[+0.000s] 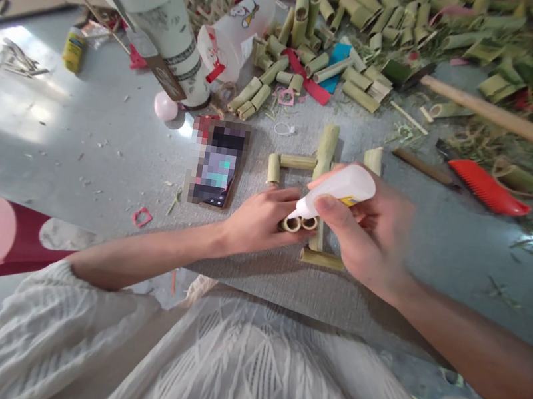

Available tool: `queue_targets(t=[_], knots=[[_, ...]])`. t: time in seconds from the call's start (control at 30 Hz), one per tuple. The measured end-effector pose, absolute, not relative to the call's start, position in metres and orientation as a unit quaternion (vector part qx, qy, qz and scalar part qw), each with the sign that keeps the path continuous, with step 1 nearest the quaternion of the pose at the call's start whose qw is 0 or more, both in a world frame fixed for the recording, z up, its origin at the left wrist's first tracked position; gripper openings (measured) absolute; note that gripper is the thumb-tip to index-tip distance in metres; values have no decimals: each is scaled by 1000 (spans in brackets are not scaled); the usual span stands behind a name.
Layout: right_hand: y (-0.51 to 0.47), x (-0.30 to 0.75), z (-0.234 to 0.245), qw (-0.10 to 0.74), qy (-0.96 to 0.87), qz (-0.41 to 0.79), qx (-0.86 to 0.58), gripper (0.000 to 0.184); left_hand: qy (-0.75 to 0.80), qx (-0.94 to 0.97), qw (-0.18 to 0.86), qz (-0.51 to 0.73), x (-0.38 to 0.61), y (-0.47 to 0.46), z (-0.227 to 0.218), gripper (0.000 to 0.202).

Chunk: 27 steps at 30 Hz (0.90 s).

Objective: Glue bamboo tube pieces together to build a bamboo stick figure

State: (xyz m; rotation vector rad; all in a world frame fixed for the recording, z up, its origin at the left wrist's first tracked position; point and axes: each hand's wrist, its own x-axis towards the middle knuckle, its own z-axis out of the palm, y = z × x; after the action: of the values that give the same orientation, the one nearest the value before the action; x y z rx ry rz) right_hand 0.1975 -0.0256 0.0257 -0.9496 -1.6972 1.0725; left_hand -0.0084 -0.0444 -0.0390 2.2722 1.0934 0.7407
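In my right hand [376, 227] is a white glue bottle [341, 191], tilted so its nozzle points down and left. The nozzle tip is at the rim of a short bamboo tube [291, 224]. Another bamboo tube [310, 222] sits right beside it, both with open ends facing up. My left hand [261, 219] has its fingers closed around these tubes. Behind and under my hands lies a figure of joined bamboo pieces [326, 148], with a crosswise piece [322, 259] at its near end. My right hand covers part of it.
A phone [221, 165] lies left of my hands. Further back stand a large tumbler [149, 12] and a tipped translucent cup [232, 32]. Cut bamboo pieces [367, 13] are heaped at the back. A wooden-handled tool [512, 120] and a red-handled tool [488, 187] lie at the right.
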Motion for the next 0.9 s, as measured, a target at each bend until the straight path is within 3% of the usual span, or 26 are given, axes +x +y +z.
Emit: queue_targets(t=[0.37,0.9], knots=[[-29,199,28,437,-713,396,-378,38,393,835,252,292,-8,-45,-39,39],[-28,200,27,445,-700,407,-383,45,400,836,249,280,-8,-45,-38,41]])
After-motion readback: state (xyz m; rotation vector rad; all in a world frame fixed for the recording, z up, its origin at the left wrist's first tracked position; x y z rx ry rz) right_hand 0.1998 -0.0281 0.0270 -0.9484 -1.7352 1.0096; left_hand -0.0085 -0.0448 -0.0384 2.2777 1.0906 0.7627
